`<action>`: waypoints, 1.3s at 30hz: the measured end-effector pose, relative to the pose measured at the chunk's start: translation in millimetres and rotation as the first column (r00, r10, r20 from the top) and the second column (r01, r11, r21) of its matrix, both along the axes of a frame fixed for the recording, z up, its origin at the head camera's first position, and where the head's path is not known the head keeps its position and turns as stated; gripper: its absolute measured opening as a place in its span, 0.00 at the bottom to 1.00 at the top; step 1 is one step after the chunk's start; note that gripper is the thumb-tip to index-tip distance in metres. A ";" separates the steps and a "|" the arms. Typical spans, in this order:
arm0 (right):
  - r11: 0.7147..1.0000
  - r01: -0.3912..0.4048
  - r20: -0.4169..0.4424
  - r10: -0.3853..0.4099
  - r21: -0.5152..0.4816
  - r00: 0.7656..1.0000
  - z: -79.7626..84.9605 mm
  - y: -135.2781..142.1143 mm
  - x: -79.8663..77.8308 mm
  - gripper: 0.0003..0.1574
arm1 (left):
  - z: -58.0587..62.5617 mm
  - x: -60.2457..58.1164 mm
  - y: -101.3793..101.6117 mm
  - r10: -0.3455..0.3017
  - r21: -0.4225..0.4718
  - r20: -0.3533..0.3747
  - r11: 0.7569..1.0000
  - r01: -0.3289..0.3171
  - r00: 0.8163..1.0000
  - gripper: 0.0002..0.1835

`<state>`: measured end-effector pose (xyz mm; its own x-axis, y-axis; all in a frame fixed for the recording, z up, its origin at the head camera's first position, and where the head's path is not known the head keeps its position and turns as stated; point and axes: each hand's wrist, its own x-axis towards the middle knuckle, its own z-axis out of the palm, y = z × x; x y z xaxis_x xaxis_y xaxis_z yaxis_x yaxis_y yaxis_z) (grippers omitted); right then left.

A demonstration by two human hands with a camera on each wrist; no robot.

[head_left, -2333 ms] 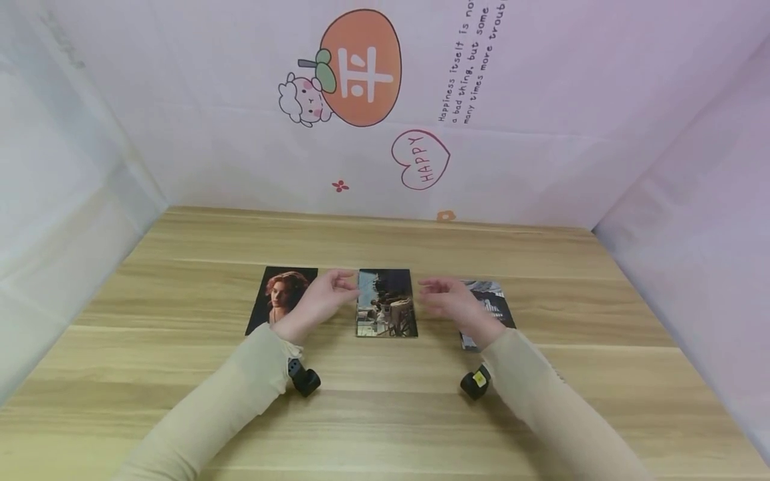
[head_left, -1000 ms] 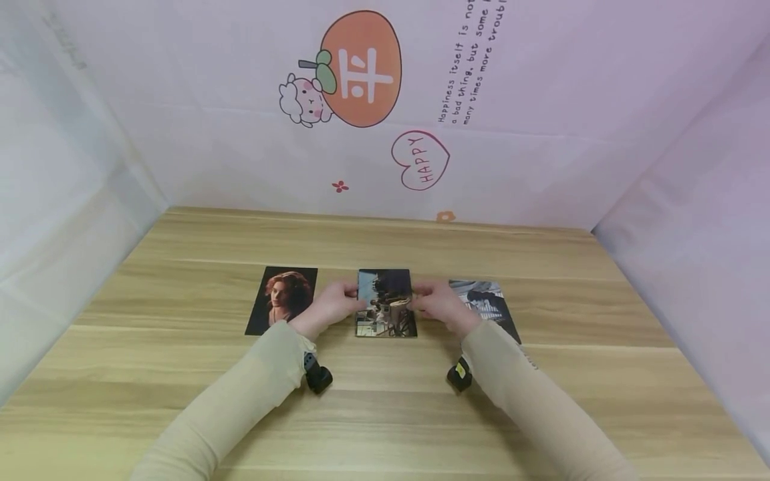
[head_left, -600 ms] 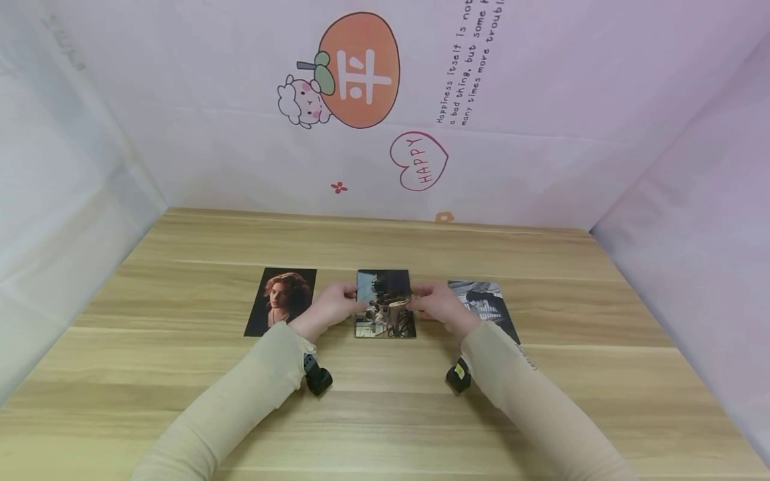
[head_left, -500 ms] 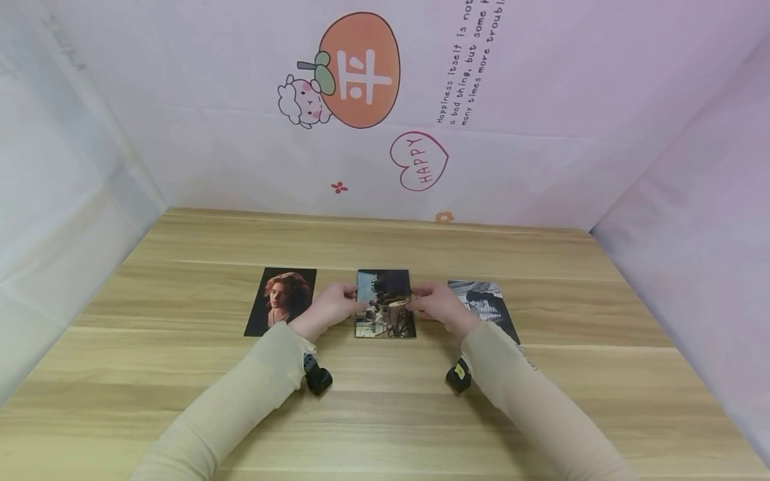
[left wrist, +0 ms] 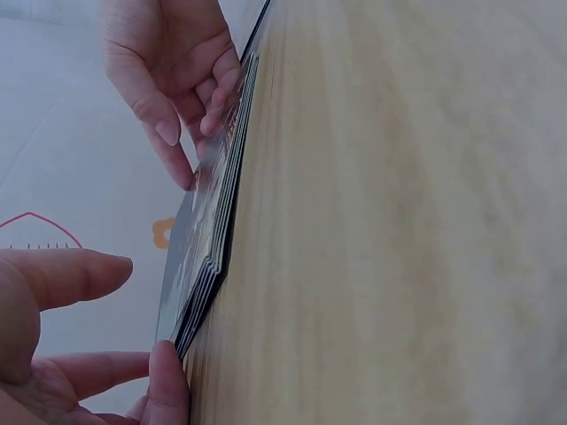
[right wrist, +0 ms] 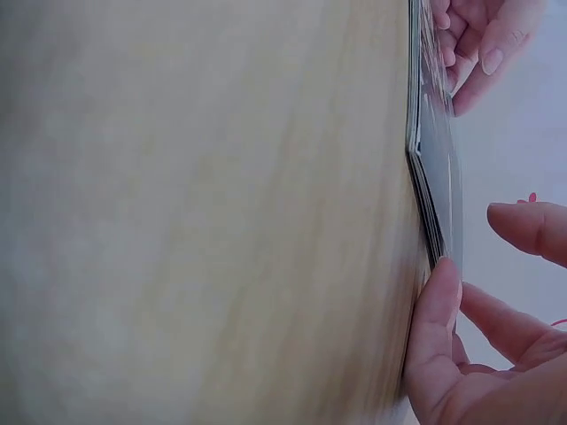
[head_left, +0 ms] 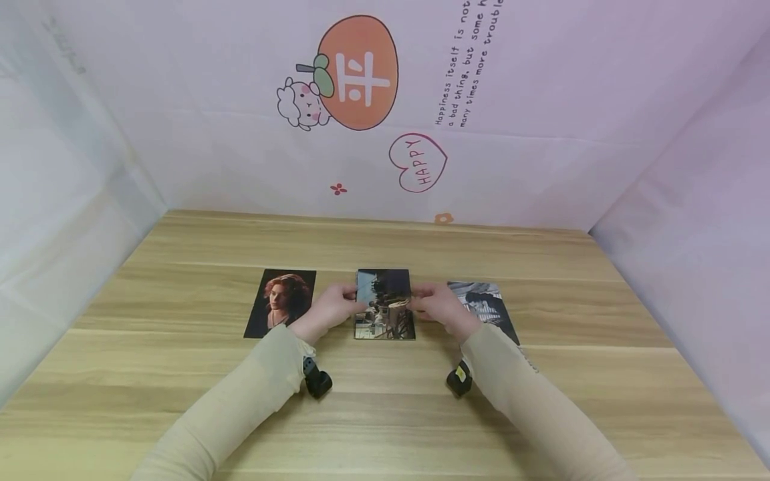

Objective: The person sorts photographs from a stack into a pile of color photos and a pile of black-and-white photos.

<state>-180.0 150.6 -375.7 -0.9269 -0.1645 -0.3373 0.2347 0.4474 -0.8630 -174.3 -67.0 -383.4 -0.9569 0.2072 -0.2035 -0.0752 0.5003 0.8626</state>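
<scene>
A small stack of photo cards [head_left: 385, 294] lies on the table in the middle of the head view. Its layered edges show in the left wrist view, where the stack [left wrist: 209, 239] is several cards thick. My left hand [head_left: 331, 308] touches the left edge with its fingertips, its thumb held off the cards. At the opposite edge my right hand [head_left: 442, 307] does the same, and in the right wrist view its thumb [right wrist: 532, 228] stands apart from the stack. A portrait photo card [head_left: 289, 294] lies left of my left hand. Partly behind my right hand lies a black-and-white photo card [head_left: 490, 307].
The wooden tabletop [head_left: 385, 427] spreads around the cards. White cloth walls [head_left: 240, 167] with printed drawings and lettering rise at the back and sides. Each wrist carries a small black camera [head_left: 317, 382].
Both hands have come inward and now touch the stack's two side edges, uncovering more of the right card. Over the last second the hands and cards have stayed almost still.
</scene>
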 end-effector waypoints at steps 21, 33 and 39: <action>0.976 0.159 -0.050 -0.168 -0.151 0.985 2.3 1.9 1.2 0.27 | 0.1 -0.8 0.7 0.063 0.123 -0.065 0.991 -0.054 0.996 0.29; 0.956 0.185 -0.061 -0.203 -0.227 0.977 4.4 2.8 3.3 0.25 | 4.0 1.3 -6.5 0.051 0.143 -0.107 0.989 -0.036 0.993 0.32; 0.952 0.183 -0.049 -0.201 -0.247 0.978 7.4 -0.7 7.3 0.26 | 7.2 3.0 -12.5 0.040 0.154 -0.095 0.988 -0.025 0.995 0.30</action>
<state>-172.7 149.9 -368.3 -0.9695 -0.0484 -0.2405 0.2285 0.1779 -0.9571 -171.4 -79.5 -376.2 -0.9773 0.1971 -0.0772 -0.0007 0.3614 0.9324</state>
